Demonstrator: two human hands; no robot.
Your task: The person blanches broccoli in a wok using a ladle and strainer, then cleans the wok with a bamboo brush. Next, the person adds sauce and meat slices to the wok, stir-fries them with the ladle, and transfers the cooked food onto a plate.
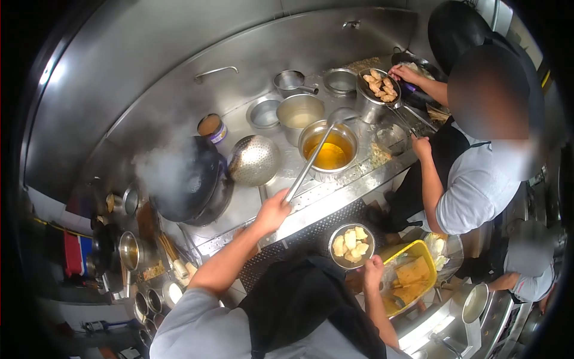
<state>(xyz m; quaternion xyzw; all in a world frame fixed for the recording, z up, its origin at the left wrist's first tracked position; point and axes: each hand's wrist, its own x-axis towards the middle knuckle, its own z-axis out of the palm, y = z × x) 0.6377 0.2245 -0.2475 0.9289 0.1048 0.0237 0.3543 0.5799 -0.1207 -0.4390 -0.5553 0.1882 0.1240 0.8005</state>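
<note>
Item: steel counter [289, 160], running beneath the cookware; the oil pot [354, 143] on it serves as landmark.

Item: co-worker [483, 197], to the right of the oil pot, both hands at a mesh strainer [366, 94] of browned pieces [385, 90] that sits beyond and right of it.

Item: black wok [188, 200], left of the oil pot, steaming.

Item: yellow tub [418, 244], nearer you and right of the oil pot, flat tan slabs inside.

Item: perforated scoop [254, 160], between wok and oil pot.

Item: ladle [311, 158], its shaft slanting across above the oil pot, its head by the far rim. Your left hand [276, 210] is wrapped around the shaft's near end.

Item: bowl [338, 234], on your side of the oil pot. Your right hand [374, 270] is curled at its edge; you cannot tell whether it pinches rim or handle.

Item: pale yellow pieces [351, 240], in that bowl, nearer you than the oil pot.
</note>
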